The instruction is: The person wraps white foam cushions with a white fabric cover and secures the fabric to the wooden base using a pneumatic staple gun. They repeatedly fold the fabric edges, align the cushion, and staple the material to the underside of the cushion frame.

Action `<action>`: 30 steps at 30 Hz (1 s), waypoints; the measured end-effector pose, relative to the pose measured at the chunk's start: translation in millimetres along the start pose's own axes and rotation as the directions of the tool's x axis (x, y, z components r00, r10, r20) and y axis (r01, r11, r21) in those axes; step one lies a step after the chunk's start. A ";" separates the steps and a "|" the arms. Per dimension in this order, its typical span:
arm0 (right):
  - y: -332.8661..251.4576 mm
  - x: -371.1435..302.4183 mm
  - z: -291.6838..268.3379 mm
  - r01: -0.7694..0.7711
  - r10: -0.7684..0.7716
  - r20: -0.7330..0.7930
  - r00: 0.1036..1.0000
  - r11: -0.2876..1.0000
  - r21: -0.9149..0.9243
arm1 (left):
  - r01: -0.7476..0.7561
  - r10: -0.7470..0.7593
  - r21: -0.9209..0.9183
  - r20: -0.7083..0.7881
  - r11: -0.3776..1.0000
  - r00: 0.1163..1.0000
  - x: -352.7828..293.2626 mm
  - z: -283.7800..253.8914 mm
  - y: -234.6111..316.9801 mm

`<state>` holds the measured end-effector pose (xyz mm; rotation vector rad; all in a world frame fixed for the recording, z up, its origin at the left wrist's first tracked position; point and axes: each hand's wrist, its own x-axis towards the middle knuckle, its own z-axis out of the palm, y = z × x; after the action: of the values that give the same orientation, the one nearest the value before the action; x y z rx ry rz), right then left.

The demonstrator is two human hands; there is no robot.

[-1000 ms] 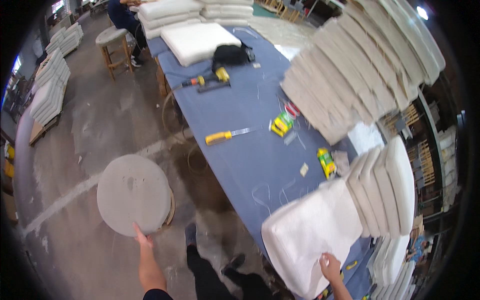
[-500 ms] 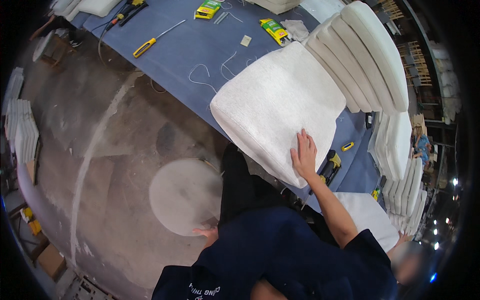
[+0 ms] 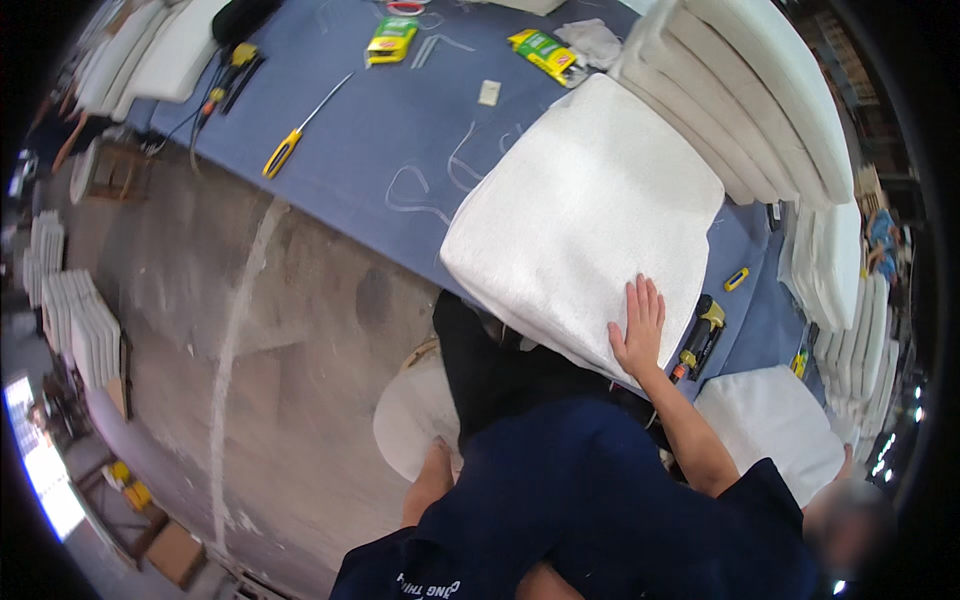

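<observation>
A white fabric seat cushion (image 3: 590,215), squarish with rounded corners, lies on the blue-covered table, its near edge at my body. My right hand (image 3: 640,325) rests flat on its near right part, fingers stretched out. Low at my left side, my left hand (image 3: 435,465) touches a round, pale stool seat (image 3: 408,420). The fingers of that hand are mostly hidden, so its grip cannot be made out. A yellow-and-black power tool (image 3: 703,335) lies just right of the cushion.
The blue table (image 3: 340,150) bears a yellow screwdriver (image 3: 283,155), green-yellow packets (image 3: 391,40) and loose threads. Stacked cushions (image 3: 735,95) stand at the far right. A small yellow cutter (image 3: 737,279) lies nearby. Another person holds a white cushion (image 3: 770,425) at right.
My left hand has come onto the round stool seat, which now sits closer to my leg. My right hand stays flat on the cushion. The whole view has shifted.
</observation>
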<state>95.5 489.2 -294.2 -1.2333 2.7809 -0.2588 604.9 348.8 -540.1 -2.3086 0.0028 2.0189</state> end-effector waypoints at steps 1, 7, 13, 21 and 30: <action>-2.7 2.0 -2.3 -0.005 0.004 0.004 1.000 1.000 0.012 | -0.060 0.068 0.132 -0.054 0.989 0.996 12.9 0.7 26.1; 19.2 -34.8 17.8 -0.647 0.636 -0.341 0.692 0.756 0.096 | -0.792 0.919 0.601 0.365 -0.109 0.150 -102.2 146.4 246.5; 15.2 -68.6 40.2 -0.689 0.861 -0.217 0.461 0.501 0.524 | -0.971 0.459 0.130 0.888 -0.202 0.023 -295.6 335.6 311.8; -72.1 -249.9 119.0 -0.377 0.875 -0.115 0.471 0.318 0.870 | -0.533 0.259 -0.101 0.789 -0.840 -0.557 -263.2 303.1 224.5; -392.9 -554.0 209.0 -0.787 0.310 0.778 0.547 -0.126 0.604 | -0.760 -0.517 -0.093 0.785 -0.644 0.342 -221.5 42.0 119.8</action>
<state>783.6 616.2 -418.0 0.3662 1.6757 -1.2449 527.5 221.2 -333.0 0.4715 2.1555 1.0647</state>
